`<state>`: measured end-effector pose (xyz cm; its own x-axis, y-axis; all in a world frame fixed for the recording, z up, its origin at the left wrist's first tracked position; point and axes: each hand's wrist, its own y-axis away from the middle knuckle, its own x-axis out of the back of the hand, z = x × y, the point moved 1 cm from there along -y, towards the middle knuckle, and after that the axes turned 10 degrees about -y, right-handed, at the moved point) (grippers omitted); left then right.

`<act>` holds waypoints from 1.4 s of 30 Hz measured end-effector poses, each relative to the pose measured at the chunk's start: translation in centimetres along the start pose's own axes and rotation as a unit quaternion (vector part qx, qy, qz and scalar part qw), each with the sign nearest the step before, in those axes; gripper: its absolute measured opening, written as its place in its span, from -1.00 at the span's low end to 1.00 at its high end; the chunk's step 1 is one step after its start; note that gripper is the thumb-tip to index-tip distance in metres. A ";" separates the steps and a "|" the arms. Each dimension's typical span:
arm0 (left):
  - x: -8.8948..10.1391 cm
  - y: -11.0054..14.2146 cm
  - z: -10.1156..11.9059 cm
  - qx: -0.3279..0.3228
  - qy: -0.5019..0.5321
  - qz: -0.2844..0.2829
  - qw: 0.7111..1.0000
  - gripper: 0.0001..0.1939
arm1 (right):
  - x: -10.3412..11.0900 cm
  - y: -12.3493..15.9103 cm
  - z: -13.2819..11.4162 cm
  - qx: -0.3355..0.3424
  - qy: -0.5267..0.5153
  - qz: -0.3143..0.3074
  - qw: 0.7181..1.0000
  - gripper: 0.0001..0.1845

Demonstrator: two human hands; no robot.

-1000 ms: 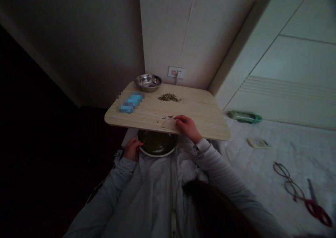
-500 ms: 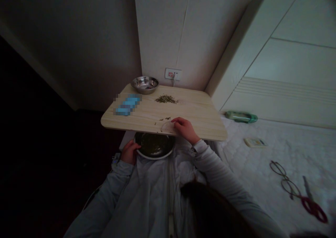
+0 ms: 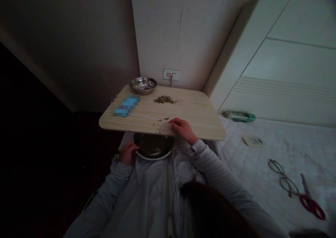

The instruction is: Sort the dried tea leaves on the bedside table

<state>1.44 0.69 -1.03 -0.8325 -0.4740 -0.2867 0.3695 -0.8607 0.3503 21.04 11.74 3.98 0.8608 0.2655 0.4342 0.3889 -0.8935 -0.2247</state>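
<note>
My left hand [image 3: 128, 153] is closed on the left rim of a dark pan with a pale edge [image 3: 161, 153]. Small greenish beans [image 3: 151, 143] lie in the pan, which is held under the front edge of the wooden table [image 3: 199, 117]. My right hand [image 3: 183, 128] pinches a thin, pale, see-through scraper-like piece with a curved edge [image 3: 165, 127], resting on the tabletop near that edge. A few loose beans [image 3: 166, 119] lie just beyond it. Farther back is a small pile of the same beans [image 3: 164, 99].
On the table's back left stands a steel bowl [image 3: 143, 85], with a blurred-out blue item [image 3: 126, 106] in front. A wall socket [image 3: 171, 74] is behind. The bed at right holds a green bottle [image 3: 239, 116], a pale box-like item [image 3: 253, 141], glasses [image 3: 284, 179] and red-handled scissors [image 3: 312, 206].
The whole view has shifted slightly. Both hands keep nearly the same places, the left on the pan and the right with the pale piece near the table's edge.
</note>
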 end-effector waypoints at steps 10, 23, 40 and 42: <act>-0.1 0.1 0.0 -0.001 -0.002 0.021 1.000 -0.84 | -0.5 -1.5 0.1 -0.006 0.008 0.008 1.000 -0.73; 0.0 0.1 0.0 0.013 -0.003 0.023 1.000 -0.83 | -0.8 -1.7 -0.4 0.000 0.011 0.013 1.000 -0.72; -0.1 0.3 0.0 0.000 0.002 -0.003 1.000 -0.88 | -1.4 -2.9 -1.1 0.007 0.027 0.024 0.999 -0.71; -0.1 0.3 0.0 -0.002 0.001 -0.005 1.000 -0.86 | -1.5 -2.8 -1.1 0.008 0.026 0.018 0.999 -0.71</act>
<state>1.61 0.50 -0.86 -0.8350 -0.4664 -0.2920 0.3630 -0.8657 0.3446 18.33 13.45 4.96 0.8565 0.2134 0.4700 0.3634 -0.8959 -0.2554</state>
